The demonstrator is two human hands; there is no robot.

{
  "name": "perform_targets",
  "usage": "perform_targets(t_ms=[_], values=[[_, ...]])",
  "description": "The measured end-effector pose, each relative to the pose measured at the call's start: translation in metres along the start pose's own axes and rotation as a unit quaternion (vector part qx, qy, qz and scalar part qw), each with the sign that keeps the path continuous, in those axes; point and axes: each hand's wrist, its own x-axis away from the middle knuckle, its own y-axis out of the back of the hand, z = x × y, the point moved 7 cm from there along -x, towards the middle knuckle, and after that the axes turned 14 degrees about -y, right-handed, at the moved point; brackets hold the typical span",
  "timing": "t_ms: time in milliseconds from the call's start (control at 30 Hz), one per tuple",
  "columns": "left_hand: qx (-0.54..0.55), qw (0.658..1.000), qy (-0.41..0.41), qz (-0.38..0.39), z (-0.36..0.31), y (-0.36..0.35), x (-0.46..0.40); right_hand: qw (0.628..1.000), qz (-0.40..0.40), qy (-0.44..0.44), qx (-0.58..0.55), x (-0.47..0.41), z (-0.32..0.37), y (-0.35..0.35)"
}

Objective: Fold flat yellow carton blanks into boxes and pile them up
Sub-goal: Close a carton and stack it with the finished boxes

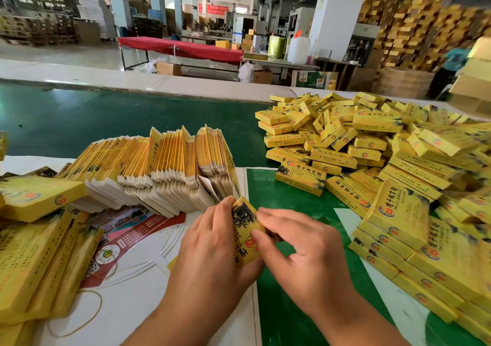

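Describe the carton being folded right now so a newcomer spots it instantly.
On the green table, between the row of upright flat blanks and the heap of finished boxes, find both hands. The yellow printed cardboard carton between them is the only one gripped and off the table.

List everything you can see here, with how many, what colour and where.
Carton: one, yellow, held between both hands.
Blanks: many, yellow with white edges, stacked on edge, centre left.
Boxes: many, yellow, heaped at right.
Bundles: several, yellow, near left.
Printed sheet: one, red and white, under the blanks.
Rubber band: one, tan, on white paper, lower left.
Belt: one, green, behind the blanks.
Left hand: grips the carton.
Right hand: pinches the carton's edge.
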Motion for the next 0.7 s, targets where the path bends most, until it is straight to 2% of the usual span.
perform_targets(t_ms=[67, 167, 267, 333, 400, 467, 533, 600, 633, 700], values=[[0.008, 1.000, 0.003, 0.014, 0.000, -0.001, 0.000, 0.996, 0.021, -0.072, -0.055, 0.000, -0.011, -0.003], [0.049, 0.998, -0.014, 0.043, -0.003, -0.002, -0.001, 0.968, 0.059, -0.203, -0.132, -0.001, -0.031, -0.009], [0.109, 0.990, -0.060, 0.072, -0.009, 0.005, -0.006, 0.943, 0.046, -0.283, -0.168, -0.006, -0.056, -0.003], [0.186, 0.976, -0.079, 0.076, -0.008, 0.013, -0.010, 0.899, 0.040, -0.370, -0.231, -0.007, -0.078, 0.000], [0.253, 0.958, -0.091, 0.100, -0.006, 0.017, -0.009, 0.834, 0.050, -0.460, -0.301, -0.003, -0.093, -0.005], [0.285, 0.945, -0.110, 0.119, -0.008, 0.019, -0.009, 0.770, 0.074, -0.523, -0.359, 0.003, -0.100, -0.013], [0.270, 0.950, -0.138, 0.077, -0.012, 0.025, -0.013, 0.733, 0.111, -0.550, -0.385, 0.009, -0.099, -0.021], [0.234, 0.961, -0.148, -0.001, -0.011, 0.035, -0.016, 0.728, 0.149, -0.554, -0.377, 0.014, -0.094, -0.029], [0.226, 0.965, -0.134, -0.026, -0.008, 0.037, -0.017, 0.743, 0.162, -0.548, -0.347, 0.016, -0.093, -0.031], [0.224, 0.969, -0.085, -0.054, 0.005, 0.038, -0.016, 0.818, 0.166, -0.498, -0.236, 0.014, -0.089, -0.028]])
